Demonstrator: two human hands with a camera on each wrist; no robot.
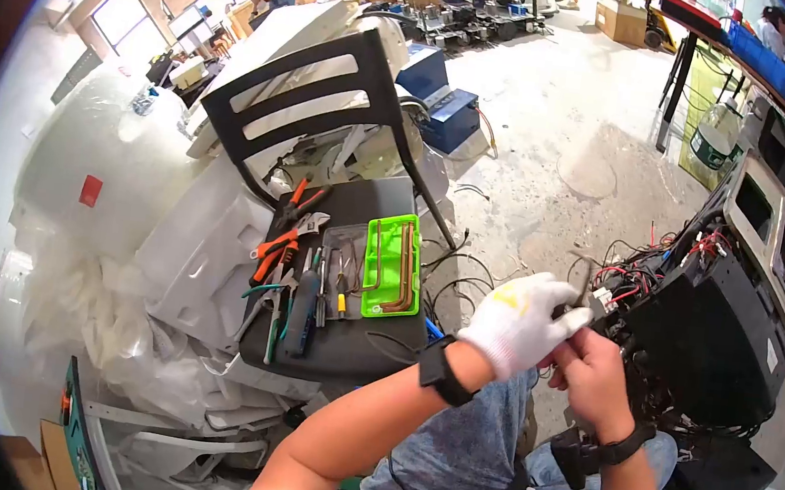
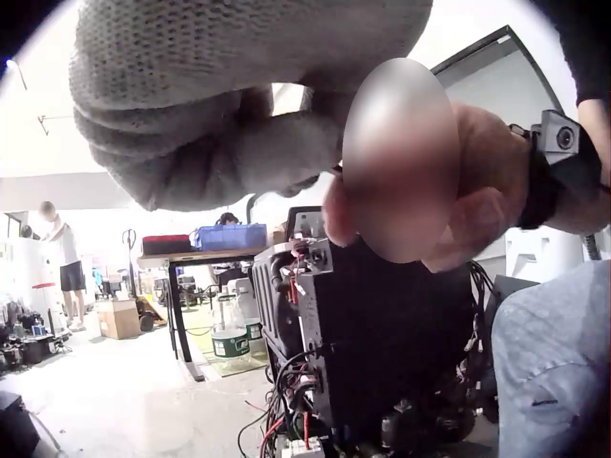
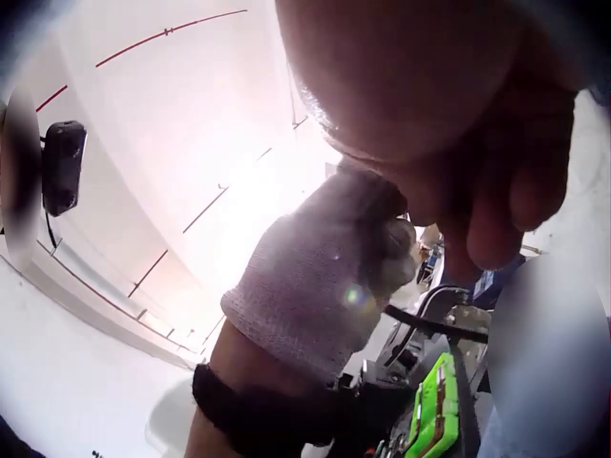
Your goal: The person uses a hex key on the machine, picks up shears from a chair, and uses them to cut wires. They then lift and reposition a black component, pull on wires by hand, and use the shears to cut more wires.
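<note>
My left hand (image 1: 526, 322), in a white knit glove, has its fingers curled round a thin dark metal rod (image 1: 584, 282) that sticks up past the fingertips. My bare right hand (image 1: 595, 379) meets it from below right, thumb and fingers bent close against the gloved fingertips. I cannot tell what the right fingers hold, as both hands cover it. In the left wrist view the glove (image 2: 239, 114) arches over the bare hand. The right wrist view has the gloved hand (image 3: 305, 281) behind dark bare fingers (image 3: 492, 234). Both hands are above my knees.
On a black chair (image 1: 357, 356) lie pliers, an adjustable wrench (image 1: 310, 225), screwdrivers and a green case (image 1: 413, 290) of hex keys. To the right stands a black machine housing (image 1: 722, 337) with loose wires (image 1: 633, 275). White plastic panels (image 1: 212, 236) fill the left. Blue boxes (image 1: 448, 122) stand behind the chair.
</note>
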